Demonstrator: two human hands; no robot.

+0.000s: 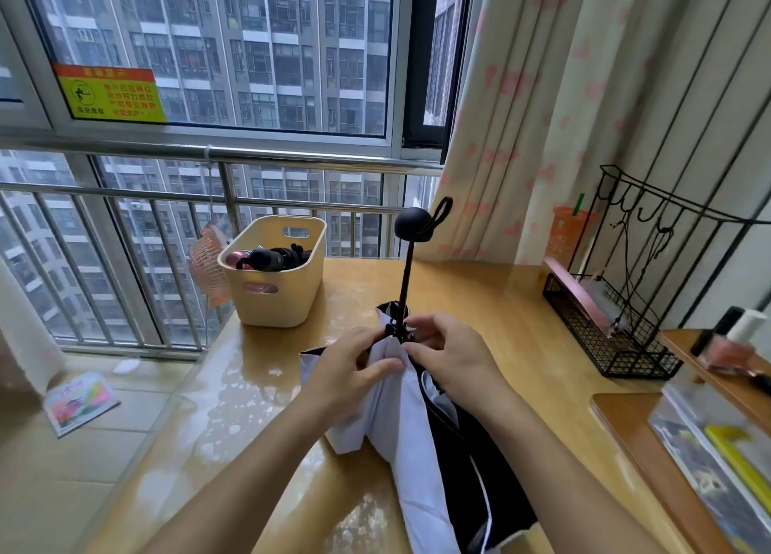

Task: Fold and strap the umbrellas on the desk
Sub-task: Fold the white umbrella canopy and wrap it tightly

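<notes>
Just then, both hands were on the white-and-black umbrella, which stood on the desk to the right of the cream basket and nearer the person. Its black shaft rose upright, and its round handle stood higher than the basket's rim. The left hand gripped the gathered white cloth, thumb laid along a fold. The right hand pinched the cloth beside the shaft. Inside the basket lay dark folded umbrellas. Well right of the basket stood a black wire rack.
</notes>
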